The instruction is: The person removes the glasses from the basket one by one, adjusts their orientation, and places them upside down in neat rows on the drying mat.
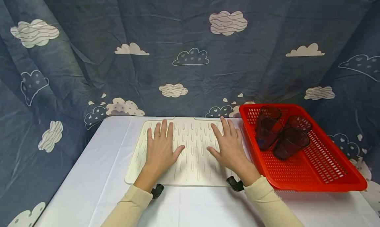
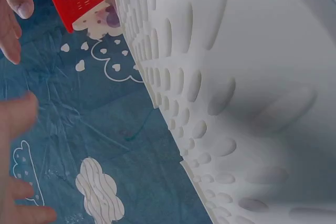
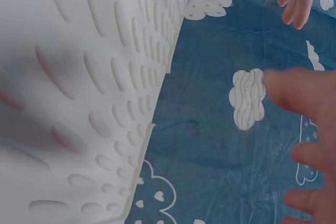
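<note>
Your left hand [image 1: 160,151] and right hand [image 1: 230,147] lie flat, fingers straight, on the mat [image 1: 193,161] at the table's [image 1: 98,180] back edge. Risk: a rightward push could nudge the basket [image 1: 320,174] and topple its cups [image 1: 291,142].

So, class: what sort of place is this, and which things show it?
Probably a staged dish-drying setup rather than a real kitchen: a cloud-print cloth backdrop, a cream ridged drying mat under both hands, and a red basket of dark tumblers.

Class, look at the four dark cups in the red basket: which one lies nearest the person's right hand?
The leftmost front cup, tilted at the basket's near-left side; the others sit further right or behind.
</note>
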The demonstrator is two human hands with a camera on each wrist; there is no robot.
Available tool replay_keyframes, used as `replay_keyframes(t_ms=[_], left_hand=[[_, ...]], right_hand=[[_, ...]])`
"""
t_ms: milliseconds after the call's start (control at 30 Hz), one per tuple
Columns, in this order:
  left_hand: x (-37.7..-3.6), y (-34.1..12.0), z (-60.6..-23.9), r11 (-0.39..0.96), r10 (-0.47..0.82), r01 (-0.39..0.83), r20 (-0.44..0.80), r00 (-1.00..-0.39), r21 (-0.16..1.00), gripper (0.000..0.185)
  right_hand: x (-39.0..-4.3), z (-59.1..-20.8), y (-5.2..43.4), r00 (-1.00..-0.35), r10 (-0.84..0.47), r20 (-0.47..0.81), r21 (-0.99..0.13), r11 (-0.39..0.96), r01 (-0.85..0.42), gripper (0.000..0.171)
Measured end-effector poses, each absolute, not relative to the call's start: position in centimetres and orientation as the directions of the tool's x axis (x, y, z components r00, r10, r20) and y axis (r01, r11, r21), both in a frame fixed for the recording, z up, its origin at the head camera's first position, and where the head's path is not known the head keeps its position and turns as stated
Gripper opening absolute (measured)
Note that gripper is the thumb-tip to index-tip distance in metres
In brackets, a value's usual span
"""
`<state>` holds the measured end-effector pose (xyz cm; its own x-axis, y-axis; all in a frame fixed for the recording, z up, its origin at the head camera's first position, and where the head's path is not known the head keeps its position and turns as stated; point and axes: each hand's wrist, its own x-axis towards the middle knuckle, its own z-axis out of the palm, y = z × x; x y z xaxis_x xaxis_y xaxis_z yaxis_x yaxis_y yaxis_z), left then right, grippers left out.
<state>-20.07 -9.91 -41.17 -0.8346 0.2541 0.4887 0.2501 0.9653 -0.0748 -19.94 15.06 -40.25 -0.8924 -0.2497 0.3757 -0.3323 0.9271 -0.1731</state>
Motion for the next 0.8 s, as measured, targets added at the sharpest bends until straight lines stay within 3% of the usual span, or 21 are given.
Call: replay_keyframes(t_ms=[233, 633, 800], left_hand=[[-19.7, -10.5, -41.2, 0.933, 0.337, 0.342, 0.600, -0.726, -0.111, 0.054], [-18.9, -11.1, -41.1, 0.927, 0.286, 0.374, 0.567, -0.772, 0.041, 0.051], [-18.6, -11.4, -41.2, 0.920, 0.241, 0.368, 0.547, -0.802, 0.134, 0.053]], right_hand=[[-19.6, -39.7, 15.2, -0.819, -0.241, 0.521, -0.277, 0.860, -0.430, 0.044], [-18.4, -39.1, 16.3, -0.801, -0.341, 0.492, -0.173, 0.863, -0.474, 0.050], [-17.7, -38.3, 16.5, -0.831, -0.340, 0.441, -0.147, 0.886, -0.440, 0.055]])
